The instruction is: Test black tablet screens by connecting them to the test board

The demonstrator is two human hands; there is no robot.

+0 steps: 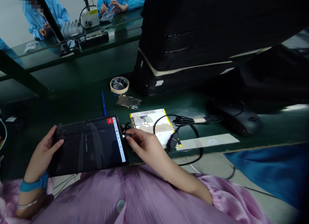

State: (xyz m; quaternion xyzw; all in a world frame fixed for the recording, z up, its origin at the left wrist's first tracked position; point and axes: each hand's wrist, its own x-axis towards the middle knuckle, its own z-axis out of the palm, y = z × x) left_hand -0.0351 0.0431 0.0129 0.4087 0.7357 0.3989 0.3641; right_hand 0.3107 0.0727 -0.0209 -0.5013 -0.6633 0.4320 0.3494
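A dark tablet (79, 147) with a lit screen lies at the front edge of the green bench. My left hand (45, 150) grips its left edge, thumb on the glass and fingers behind. At the tablet's right edge, my right hand (140, 142) pinches a black cable plug (126, 135); a light-coloured bit shows between plug and tablet, and whether it is fully in cannot be made out. Right of the tablet lies a white flat battery pack (156, 116) with yellow edges, partly behind my right hand. A black cable (185, 121) loops over it.
Behind the tablet lie a blue pen (103, 103), a tape roll (119, 85) and a circuit board (128, 102). Large black boxes (193, 34) stand at the back right. A mouse (243, 119) and a pale strip (210, 142) lie right. Co-workers in blue (135, 0) sit opposite.
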